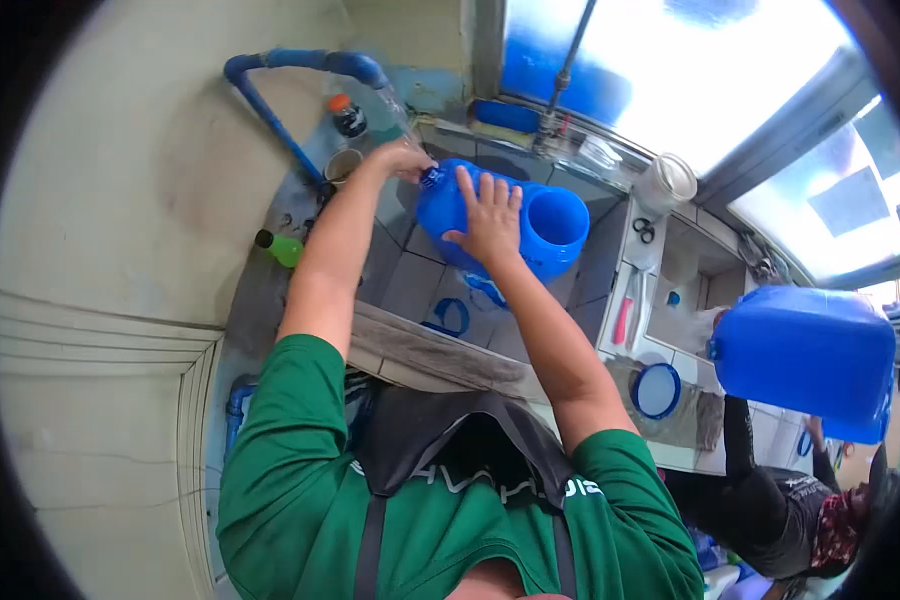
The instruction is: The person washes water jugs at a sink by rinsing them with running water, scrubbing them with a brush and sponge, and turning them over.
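A large blue plastic water jug [440, 215] lies on its side in the tiled basin [410, 285], its round opening facing right. My left hand [405, 160] is at its narrow end, the fingers closed about the small dark blue cap [431, 178]. Water runs from the blue pipe [355, 65] down beside that hand. Pressed flat on the jug's upper side is my right hand [490, 215], fingers spread. A loose blue ring-like piece [450, 317] lies on the basin floor below the jug.
Bottles with orange [340, 103] and green [288, 250] parts stand at left. On the right ledge are scissors [644, 230], a pink-handled tool [623, 320] and a blue-rimmed container [656, 390]. Another blue jug [805, 350] is near a co-worker [770, 510].
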{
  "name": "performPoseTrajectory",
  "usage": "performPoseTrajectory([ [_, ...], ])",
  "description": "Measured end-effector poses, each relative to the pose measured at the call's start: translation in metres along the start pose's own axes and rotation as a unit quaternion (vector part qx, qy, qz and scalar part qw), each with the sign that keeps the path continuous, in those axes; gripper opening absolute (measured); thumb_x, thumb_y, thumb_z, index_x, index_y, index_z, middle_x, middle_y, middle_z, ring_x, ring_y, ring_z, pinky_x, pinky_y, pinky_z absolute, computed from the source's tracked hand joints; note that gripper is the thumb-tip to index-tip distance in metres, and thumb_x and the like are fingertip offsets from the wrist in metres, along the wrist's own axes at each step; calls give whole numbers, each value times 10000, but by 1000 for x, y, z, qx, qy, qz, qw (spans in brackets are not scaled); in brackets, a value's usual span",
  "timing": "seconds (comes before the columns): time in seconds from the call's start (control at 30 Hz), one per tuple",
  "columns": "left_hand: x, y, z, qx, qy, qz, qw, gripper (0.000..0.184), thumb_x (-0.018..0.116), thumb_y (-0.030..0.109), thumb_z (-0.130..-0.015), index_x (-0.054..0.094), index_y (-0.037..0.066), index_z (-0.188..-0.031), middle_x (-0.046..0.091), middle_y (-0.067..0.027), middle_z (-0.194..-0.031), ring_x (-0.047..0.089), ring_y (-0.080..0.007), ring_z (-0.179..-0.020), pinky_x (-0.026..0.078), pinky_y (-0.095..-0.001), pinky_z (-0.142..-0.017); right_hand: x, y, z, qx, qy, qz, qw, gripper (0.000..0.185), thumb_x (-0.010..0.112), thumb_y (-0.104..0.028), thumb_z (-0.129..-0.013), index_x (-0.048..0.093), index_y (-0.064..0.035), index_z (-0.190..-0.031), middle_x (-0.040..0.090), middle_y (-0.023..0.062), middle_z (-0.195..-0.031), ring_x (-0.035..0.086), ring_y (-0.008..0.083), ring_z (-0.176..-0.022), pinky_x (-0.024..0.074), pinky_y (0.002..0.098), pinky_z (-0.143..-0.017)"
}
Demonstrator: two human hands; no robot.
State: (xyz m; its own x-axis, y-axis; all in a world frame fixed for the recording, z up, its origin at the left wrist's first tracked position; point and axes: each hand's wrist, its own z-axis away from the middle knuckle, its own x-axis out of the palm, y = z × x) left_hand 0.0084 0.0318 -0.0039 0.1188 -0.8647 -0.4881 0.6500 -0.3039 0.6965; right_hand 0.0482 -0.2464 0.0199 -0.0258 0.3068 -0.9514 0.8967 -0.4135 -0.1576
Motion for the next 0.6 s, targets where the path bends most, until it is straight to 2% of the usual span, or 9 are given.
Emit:
performPoseTrajectory([
  [0.07, 22, -45, -19, -22, 55, 191, 980, 235, 701, 307, -860, 706, 73, -876, 680, -65, -778, 651, -189, -618, 545, -361, -582, 2, 3, -4, -2, 7, -1, 1000, 1197, 843, -536, -597, 180, -230, -1546, 429, 143, -1357, 414, 362, -1266, 274, 574, -1084],
  [0.13, 42, -59, 3, -18, 150, 144, 978, 263, 685, 301, -861, 704, 43, -909, 697, -88, -817, 676, -226, -666, 552, -384, -611, 0, 5, -7, -2, -4, 13, 1000, 1168, 833, -559, -596, 229, -219, -1537, 453, 140, -1328, 418, 354, -1252, 300, 563, -1053],
  [0.17, 45, -68, 10, 57, 85, -237, 966, 248, 667, 273, -855, 705, 36, -916, 704, -103, -836, 685, -243, -735, 552, -390, -650, -2, 8, -10, -3, -2, 14, 1000, 1168, 833, -559, -596, 229, -219, -1537, 453, 140, -1328, 418, 354, -1252, 300, 563, -1053],
  [0.2, 49, -77, 18, 120, 7, -580, 806, 235, 649, 245, -849, 707, 30, -923, 711, -117, -855, 694, -259, -804, 552, -397, -689, -5, 11, -12, -13, 20, -19, 1000, 1063, 807, -589, -618, 333, -198, -1486, 500, 140, -1278, 455, 351, -1213, 337, 536, -1019],
  [0.33, 68, -101, 62, -16, -50, -429, 902, 426, 690, 220, -797, 645, 41, -1181, 661, -210, -1137, 614, -317, -1124, 506, -386, -908, 3, 13, -30, 27, 92, -163, 982, 761, 719, -662, -697, 618, -125, -1226, 633, 140, -1082, 568, 336, -1068, 426, 462, -901],
  [0.37, 69, -118, 68, 58, 72, -284, 954, 600, 735, 231, -758, 545, 47, -1296, 574, -226, -1269, 553, -344, -1201, 453, -401, -984, 5, 12, -35, 26, 141, -179, 973, 650, 633, -687, -769, 686, -94, -1031, 676, 152, -913, 630, 334, -929, 459, 438, -843],
  [0.4, 73, -131, 71, 129, 193, -126, 964, 792, 779, 241, -718, 444, 53, -1411, 487, -243, -1401, 491, -371, -1277, 401, -417, -1060, 6, 13, -40, 23, 136, -176, 975, 650, 633, -687, -769, 686, -94, -1031, 676, 152, -913, 630, 334, -929, 459, 438, -843],
  [0.47, 78, -86, 128, 285, 235, -62, 927, 1007, 847, 379, -670, 336, 87, -1487, 369, -224, -1499, 346, -355, -1398, 287, -411, -1145, 2, 15, -50, 30, -32, -260, 965, 559, 588, -640, -843, 710, -106, -956, 692, 151, -822, 661, 325, -824, 491, 428, -772],
  [0.6, 103, -48, 175, 341, 296, -173, 875, 1026, 864, 491, -624, 399, 63, -1432, 466, -229, -1403, 444, -362, -1320, 355, -440, -1095, 10, -1, -86, 6, -193, -362, 912, 518, 570, -563, -908, 696, -68, -825, 689, 114, -716, 680, 258, -747, 512, 396, -681],
])
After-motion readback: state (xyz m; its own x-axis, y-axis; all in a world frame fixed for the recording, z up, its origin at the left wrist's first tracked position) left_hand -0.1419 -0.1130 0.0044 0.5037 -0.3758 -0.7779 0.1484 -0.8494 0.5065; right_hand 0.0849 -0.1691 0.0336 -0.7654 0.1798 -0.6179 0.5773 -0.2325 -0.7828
